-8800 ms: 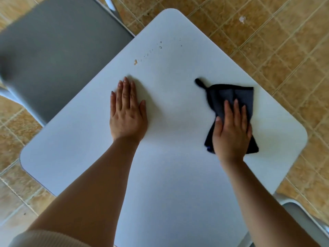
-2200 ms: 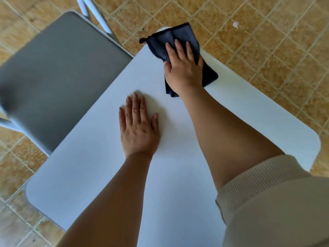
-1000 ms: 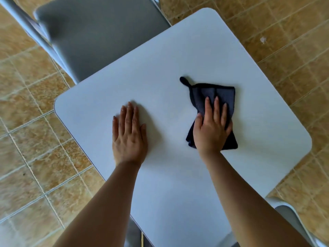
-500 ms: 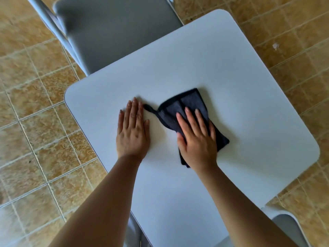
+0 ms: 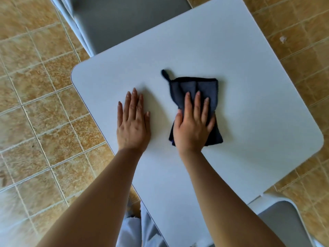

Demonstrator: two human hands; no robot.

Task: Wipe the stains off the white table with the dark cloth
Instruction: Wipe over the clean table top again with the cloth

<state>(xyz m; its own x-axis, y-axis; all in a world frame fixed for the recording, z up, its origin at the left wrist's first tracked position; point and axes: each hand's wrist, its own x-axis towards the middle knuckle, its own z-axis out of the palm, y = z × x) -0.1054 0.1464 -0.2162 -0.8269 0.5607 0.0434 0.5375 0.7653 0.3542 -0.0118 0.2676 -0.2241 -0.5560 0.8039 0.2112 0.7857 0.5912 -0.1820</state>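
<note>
A square white table with rounded corners (image 5: 252, 107) is seen from above, turned so that one corner points away from the person. A folded dark navy cloth with a stitched hem (image 5: 195, 86) lies flat near the middle of the table top, a little toward the table's far side. Its long axis runs from the person's side of the table toward the far side, nearly in line with the right forearm. A small hanging loop sticks out of the cloth's far-left corner and points away and to the left across the table.

The right hand (image 5: 194, 127) lies palm down on the nearer half of the cloth. Its fingers are straight, close together and pressed flat, not curled round the fabric. The left hand (image 5: 132, 125) rests flat on the bare table top near the table's left edge. Its fingers are straight too, and it holds nothing, apart from the cloth.

A grey padded chair seat with a pale frame (image 5: 124, 20) stands beyond the table's far-left edge. A second grey seat (image 5: 281, 223) shows at the table's near-right corner. Tan floor tiles (image 5: 44, 86) surround the table.
</note>
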